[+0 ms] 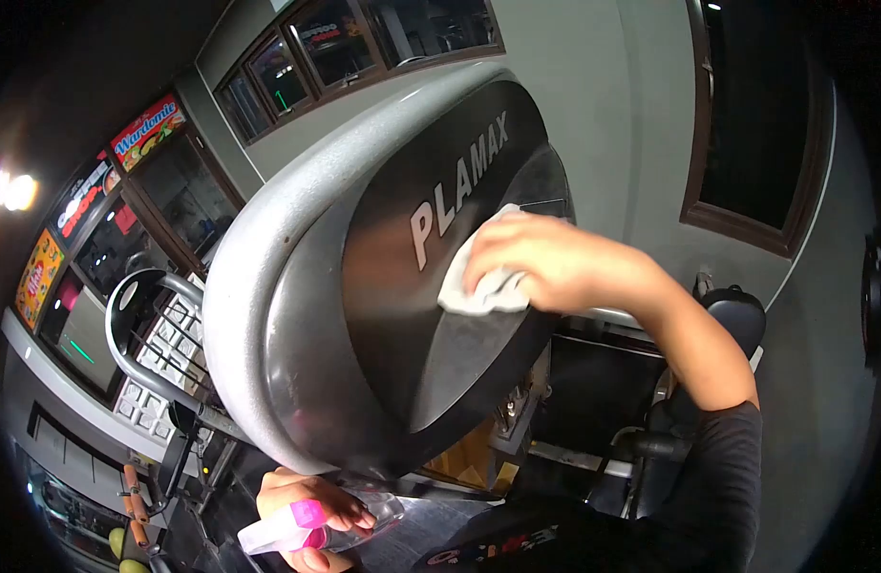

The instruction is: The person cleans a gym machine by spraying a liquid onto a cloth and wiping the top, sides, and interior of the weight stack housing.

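Observation:
A large black panel with a silver-grey rim [259,239] and the lettering PLAMAX [456,186] fills the middle of the view. My right hand [536,258] presses a white cloth [478,286] against this panel, just below the lettering, with the fingers bent over it. Low in the view, under the panel's bottom edge, my left hand [307,506] is wrapped round a spray bottle [378,516] with a pink and white spray head [287,525]. The bottle's body is clear, and my fingers partly cover it.
Behind the panel stands a grey wall [603,115] with dark windows [345,48]. Dark gym-like equipment with a black pad [734,315] is at the right. A curved grey handle frame [139,296] rises at the left, near shopfront signs [146,132]. Orange-brown grips [133,492] show lower left.

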Motion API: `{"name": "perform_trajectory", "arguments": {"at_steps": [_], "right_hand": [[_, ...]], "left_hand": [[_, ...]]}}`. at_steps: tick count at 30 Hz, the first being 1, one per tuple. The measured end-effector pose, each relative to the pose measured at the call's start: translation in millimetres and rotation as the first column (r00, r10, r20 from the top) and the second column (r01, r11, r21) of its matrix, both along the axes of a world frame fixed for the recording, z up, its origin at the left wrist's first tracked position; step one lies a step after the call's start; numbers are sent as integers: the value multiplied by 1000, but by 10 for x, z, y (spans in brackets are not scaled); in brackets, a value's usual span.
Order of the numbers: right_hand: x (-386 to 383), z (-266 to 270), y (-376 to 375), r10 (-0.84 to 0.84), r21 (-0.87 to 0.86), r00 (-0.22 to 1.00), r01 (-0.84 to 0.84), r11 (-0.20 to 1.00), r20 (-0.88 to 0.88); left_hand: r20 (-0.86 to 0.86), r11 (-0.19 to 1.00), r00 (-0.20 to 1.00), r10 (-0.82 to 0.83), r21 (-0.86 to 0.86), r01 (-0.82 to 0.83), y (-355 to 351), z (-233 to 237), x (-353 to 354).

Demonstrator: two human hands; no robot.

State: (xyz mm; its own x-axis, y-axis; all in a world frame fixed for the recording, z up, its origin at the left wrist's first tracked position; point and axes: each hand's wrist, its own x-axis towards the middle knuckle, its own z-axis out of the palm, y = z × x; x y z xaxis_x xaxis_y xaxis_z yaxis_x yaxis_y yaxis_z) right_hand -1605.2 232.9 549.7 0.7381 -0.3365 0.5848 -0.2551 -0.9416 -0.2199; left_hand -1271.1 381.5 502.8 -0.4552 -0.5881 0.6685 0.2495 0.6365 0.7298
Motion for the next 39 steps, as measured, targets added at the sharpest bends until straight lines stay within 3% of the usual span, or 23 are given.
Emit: {"name": "perform_trajectory", "arguments": {"at_steps": [2,3,5,8,9,11,12,14,15,17,19,21,23,25,26,27,28,29,31,33,34,37,39], "right_hand": [[59,-43,76,-94,-49,995,96,994,29],[141,-129,160,81,-188,991,-60,980,109],[357,-47,585,300,2,950,-301,954,81],[300,6,613,281,43,959,-283,958,40],[276,-54,579,290,40,956,-291,956,38],[205,-200,454,323,145,898,-377,915,298],[180,-218,481,336,145,897,-387,911,287],[177,-289,572,89,179,861,-204,962,501],[193,-315,604,-24,248,795,-160,955,606],[245,-440,482,-233,423,429,-426,800,873],[220,-319,387,-347,421,241,-587,692,906],[181,-218,322,-408,381,105,-618,687,907],[163,-79,300,-359,309,26,-569,762,933],[253,108,353,-187,198,72,-481,854,980],[291,142,308,-124,212,232,-409,888,965],[391,207,300,-30,114,397,-191,975,917],[525,368,257,139,-200,621,29,979,771],[692,421,349,238,-297,718,-45,954,655],[971,364,667,48,-382,958,67,922,283],[1125,45,853,133,-648,985,-32,761,108],[1100,-1,826,179,-679,983,-106,727,39],[918,229,444,95,-745,990,16,667,107],[732,568,208,7,-467,956,138,873,295]], "left_hand": [[-13,999,999,-46,-14,46,-19,-17,39],[-21,997,997,-72,-24,72,-25,-28,76],[-22,987,988,-154,-49,153,-36,-96,163],[-1,941,944,-330,-83,328,-106,-162,288],[27,966,965,-260,9,260,-34,-151,313],[-120,990,983,137,-5,-139,235,-136,88],[-153,959,947,283,47,-279,331,-101,20],[-188,889,869,458,90,-449,431,5,-78],[-172,871,854,492,79,-486,447,34,-75],[-189,831,809,556,140,-538,503,107,-179],[-148,825,814,562,172,-539,522,219,-175],[-111,817,816,567,201,-541,524,270,-173],[-143,792,793,592,282,-541,535,251,-226],[-124,788,800,587,311,-531,544,254,-226],[-133,806,817,561,311,-503,530,229,-212],[-138,823,835,533,311,-475,518,206,-199],[-133,814,822,554,293,-502,521,178,-199],[-130,813,822,554,297,-501,508,136,-181],[-256,897,879,403,299,-325,433,16,-103],[-344,929,893,289,325,-175,407,-194,-2],[-361,948,903,235,289,-131,389,-264,16],[-340,979,933,118,196,-53,317,-410,78],[-335,974,939,73,226,5,314,-460,68]]}}
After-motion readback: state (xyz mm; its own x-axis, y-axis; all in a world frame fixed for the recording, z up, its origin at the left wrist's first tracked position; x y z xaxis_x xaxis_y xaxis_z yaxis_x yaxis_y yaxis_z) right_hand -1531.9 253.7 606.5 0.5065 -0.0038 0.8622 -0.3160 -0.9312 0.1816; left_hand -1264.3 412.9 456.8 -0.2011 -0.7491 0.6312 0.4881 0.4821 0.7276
